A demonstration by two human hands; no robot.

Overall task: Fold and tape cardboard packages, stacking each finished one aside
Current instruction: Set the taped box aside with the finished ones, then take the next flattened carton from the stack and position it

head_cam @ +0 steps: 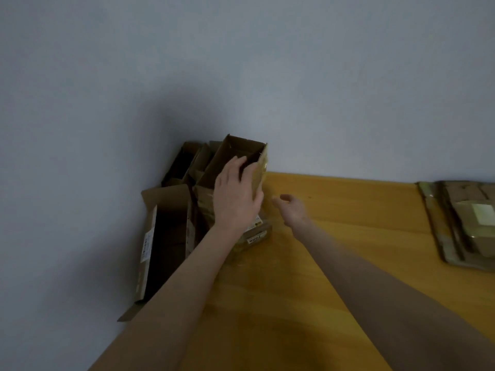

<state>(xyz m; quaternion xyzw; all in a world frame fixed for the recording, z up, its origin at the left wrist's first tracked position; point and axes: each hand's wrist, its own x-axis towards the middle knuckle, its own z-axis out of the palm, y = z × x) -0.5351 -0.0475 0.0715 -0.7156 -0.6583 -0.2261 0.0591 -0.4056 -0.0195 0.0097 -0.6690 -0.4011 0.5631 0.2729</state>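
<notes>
At the centre of the frame we see the left hand (235, 199) gripping the tall open cardboard box (242, 146), fingers over its near rim and thumb on its taped side, where it stands at the back of the yellow bench (348, 236) against the wall (241, 62). The right hand (293, 210) hovers just right of it, fingers loosely spread, holding nothing. More open boxes (166, 236) crowd the left, and flattened cardboard (466, 226) lies at the right edge.
</notes>
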